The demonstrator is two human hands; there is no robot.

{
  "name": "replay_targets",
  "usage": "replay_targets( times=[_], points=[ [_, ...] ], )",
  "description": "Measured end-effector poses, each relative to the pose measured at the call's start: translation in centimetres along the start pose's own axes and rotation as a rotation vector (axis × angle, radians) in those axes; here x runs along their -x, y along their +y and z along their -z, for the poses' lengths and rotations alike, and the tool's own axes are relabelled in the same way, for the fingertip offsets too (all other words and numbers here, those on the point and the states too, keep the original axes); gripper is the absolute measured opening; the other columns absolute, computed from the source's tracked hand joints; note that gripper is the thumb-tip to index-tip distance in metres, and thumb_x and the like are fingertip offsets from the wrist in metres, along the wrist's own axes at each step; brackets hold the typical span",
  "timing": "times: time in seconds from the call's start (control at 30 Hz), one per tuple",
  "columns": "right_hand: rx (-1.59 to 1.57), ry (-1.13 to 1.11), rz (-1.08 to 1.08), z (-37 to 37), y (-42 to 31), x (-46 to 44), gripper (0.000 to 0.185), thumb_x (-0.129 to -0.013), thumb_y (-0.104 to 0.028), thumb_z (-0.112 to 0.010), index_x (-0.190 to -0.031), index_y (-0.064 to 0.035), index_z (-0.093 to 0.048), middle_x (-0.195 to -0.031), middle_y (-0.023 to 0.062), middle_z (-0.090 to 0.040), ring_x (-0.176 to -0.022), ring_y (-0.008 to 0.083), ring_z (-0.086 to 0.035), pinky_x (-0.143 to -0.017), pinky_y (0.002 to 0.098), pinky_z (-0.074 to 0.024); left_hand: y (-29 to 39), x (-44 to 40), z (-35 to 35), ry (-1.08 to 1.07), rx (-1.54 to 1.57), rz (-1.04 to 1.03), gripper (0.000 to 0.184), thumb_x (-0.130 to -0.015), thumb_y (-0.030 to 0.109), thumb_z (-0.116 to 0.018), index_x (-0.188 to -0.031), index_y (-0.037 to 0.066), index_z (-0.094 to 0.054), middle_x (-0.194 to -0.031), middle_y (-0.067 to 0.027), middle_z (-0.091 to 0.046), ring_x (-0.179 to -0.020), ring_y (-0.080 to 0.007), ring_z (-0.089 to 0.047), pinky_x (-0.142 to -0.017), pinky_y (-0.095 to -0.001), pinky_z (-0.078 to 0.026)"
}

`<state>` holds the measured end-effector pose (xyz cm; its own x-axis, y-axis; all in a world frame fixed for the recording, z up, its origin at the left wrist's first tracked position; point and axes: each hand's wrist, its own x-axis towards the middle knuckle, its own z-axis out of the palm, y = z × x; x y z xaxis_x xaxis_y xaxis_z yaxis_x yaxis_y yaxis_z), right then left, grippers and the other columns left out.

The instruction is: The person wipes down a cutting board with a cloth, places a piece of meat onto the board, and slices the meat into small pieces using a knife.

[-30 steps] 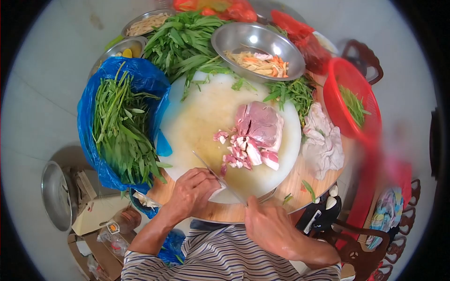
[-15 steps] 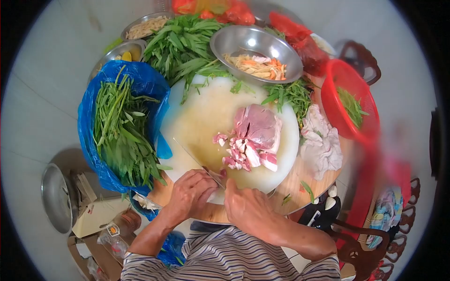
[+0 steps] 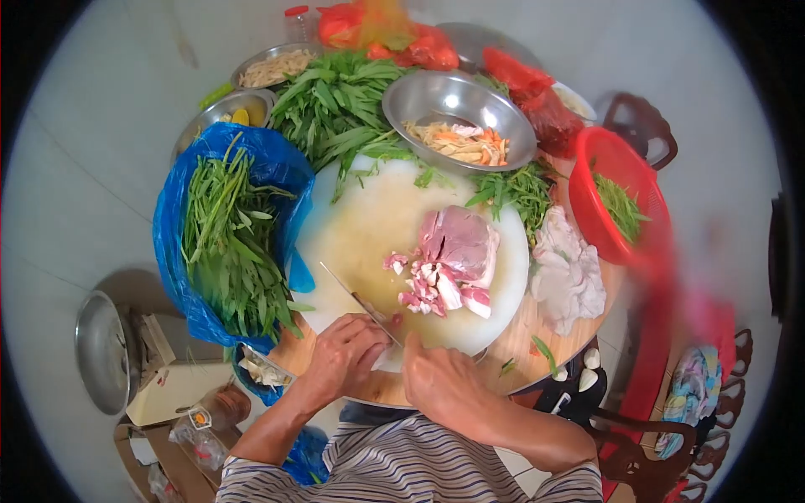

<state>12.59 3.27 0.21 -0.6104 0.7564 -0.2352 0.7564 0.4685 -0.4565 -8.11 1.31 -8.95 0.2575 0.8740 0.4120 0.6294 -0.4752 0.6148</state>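
My right hand (image 3: 442, 370) is closed around the handle of a knife (image 3: 356, 296), whose blade slants up and left across the near part of the round white cutting board (image 3: 352, 226). Close against the blade's left side, my left hand (image 3: 345, 350) has its fingers curled down over what looks like a piece of meat, mostly hidden beneath them. A small red bit of meat (image 3: 397, 319) lies just across the blade. Farther back on the board rests a large chunk of raw meat (image 3: 459, 239), with several cut pink-and-white pieces (image 3: 432, 287) in front of it.
Leafy greens fill a blue plastic bag (image 3: 172, 226) at the left and lie piled (image 3: 335, 101) behind the board. A steel bowl (image 3: 524, 138) of shredded food overlaps the board's back edge. At the right are a crumpled pale cloth-like item (image 3: 566, 277) and a red basket (image 3: 595, 201).
The whole view has shifted slightly, with the table lower in the frame. Both hands stay at the board's near edge, and the knife keeps nearly the same slant.
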Motion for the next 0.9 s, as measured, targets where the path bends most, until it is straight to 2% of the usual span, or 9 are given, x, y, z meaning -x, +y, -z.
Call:
replay_targets(
  times=[0.1,0.2,0.27,0.4,0.57,0.63,0.67,0.73,0.9],
  points=[
    [-0.018,0.07,0.031,-0.1,0.5,0.5,0.017,-0.088,0.001,-0.059,-0.101,0.0126,-0.057,-0.068,0.0307,-0.069,-0.066,0.0439,-0.076,-0.057,0.0501,-0.0613,0.0,0.0,-0.6,0.012,-0.008,-0.011,0.018,-0.077,0.002,-0.08,-0.095,0.006,-0.077,-0.1,-0.0055,-0.076,-0.101,-0.0297,-0.072,-0.092,-0.0398,-0.06],
    [0.013,-0.038,-0.024,1.1,2.0,3.1,0.02,-0.088,-0.002,-0.06,-0.101,0.0129,-0.058,-0.068,0.0299,-0.069,-0.066,0.0451,-0.076,-0.058,0.0523,-0.0608,-0.2,-0.2,-0.4,0.049,-0.013,-0.026,0.018,-0.078,0.002,-0.08,-0.095,0.007,-0.077,-0.1,-0.0063,-0.076,-0.1,-0.0296,-0.073,-0.091,-0.0397,-0.059],
    [0.112,-0.034,-0.068,1.3,3.1,5.0,0.022,-0.1,-0.013,-0.059,-0.102,0.0093,-0.055,-0.065,0.0291,-0.066,-0.063,0.0512,-0.07,-0.061,0.0589,-0.058,-0.2,-0.2,-0.4,0.072,0.0,-0.018,0.019,-0.078,0.002,-0.08,-0.096,0.007,-0.077,-0.1,-0.0067,-0.076,-0.101,-0.0294,-0.073,-0.091,-0.0397,-0.059],
    [0.077,0.02,-0.205,2.0,3.3,4.9,0.021,-0.099,-0.012,-0.059,-0.099,0.0084,-0.056,-0.064,0.0275,-0.067,-0.061,0.0475,-0.072,-0.058,0.0551,-0.0584,-0.1,-0.1,-0.7,0.089,0.045,-0.038,0.019,-0.08,0.003,-0.081,-0.098,0.007,-0.077,-0.1,-0.0076,-0.077,-0.099,-0.0304,-0.074,-0.09,-0.0393,-0.059],
    [-0.034,0.059,0.008,0.7,2.5,4.0,0.021,-0.104,-0.015,-0.056,-0.097,0.005,-0.053,-0.059,0.0233,-0.064,-0.055,0.0443,-0.07,-0.053,0.0556,-0.0553,-0.6,0.8,-1.2,0.225,0.167,0.003,0.021,-0.079,0.003,-0.083,-0.099,0.008,-0.077,-0.099,-0.0068,-0.077,-0.096,-0.0306,-0.074,-0.088,-0.0389,-0.06],
    [-0.044,0.05,-0.013,0.6,2.2,3.7,0.021,-0.105,-0.015,-0.056,-0.097,0.0048,-0.054,-0.058,0.0231,-0.064,-0.054,0.0438,-0.069,-0.052,0.055,-0.0549,-1.0,0.8,-1.1,0.288,0.101,-0.036,0.026,-0.074,0.003,-0.086,-0.097,0.011,-0.078,-0.098,-0.0073,-0.077,-0.096,-0.0297,-0.075,-0.085,-0.0402,-0.061],
    [-0.05,0.043,-0.034,0.5,2.1,3.6,0.021,-0.105,-0.015,-0.056,-0.097,0.0046,-0.054,-0.057,0.023,-0.063,-0.053,0.0433,-0.068,-0.051,0.0544,-0.0544,-0.9,0.8,-1.1,0.285,0.101,-0.032,0.026,-0.074,0.003,-0.086,-0.097,0.011,-0.078,-0.098,-0.0073,-0.077,-0.096,-0.0297,-0.075,-0.085,-0.0402,-0.061],
    [-0.059,0.048,-0.042,0.5,2.0,3.4,0.021,-0.105,-0.015,-0.057,-0.097,0.0044,-0.054,-0.057,0.0228,-0.063,-0.053,0.0433,-0.068,-0.051,0.0543,-0.0544,-0.3,0.6,-1.0,0.202,-0.109,-0.061,0.024,-0.074,0.003,-0.084,-0.096,0.008,-0.077,-0.098,-0.0079,-0.078,-0.096,-0.03,-0.075,-0.084,-0.0392,-0.061],
    [-0.056,0.051,-0.054,0.5,2.5,3.2,0.021,-0.105,-0.015,-0.058,-0.097,0.0044,-0.054,-0.057,0.0225,-0.063,-0.054,0.0434,-0.069,-0.051,0.0536,-0.0548,0.2,0.5,-1.2,0.157,-0.09,-0.041,0.028,-0.072,0.001,-0.083,-0.099,0.007,-0.077,-0.098,-0.0068,-0.077,-0.096,-0.0282,-0.074,-0.082,-0.0369,-0.061]
  ],
)
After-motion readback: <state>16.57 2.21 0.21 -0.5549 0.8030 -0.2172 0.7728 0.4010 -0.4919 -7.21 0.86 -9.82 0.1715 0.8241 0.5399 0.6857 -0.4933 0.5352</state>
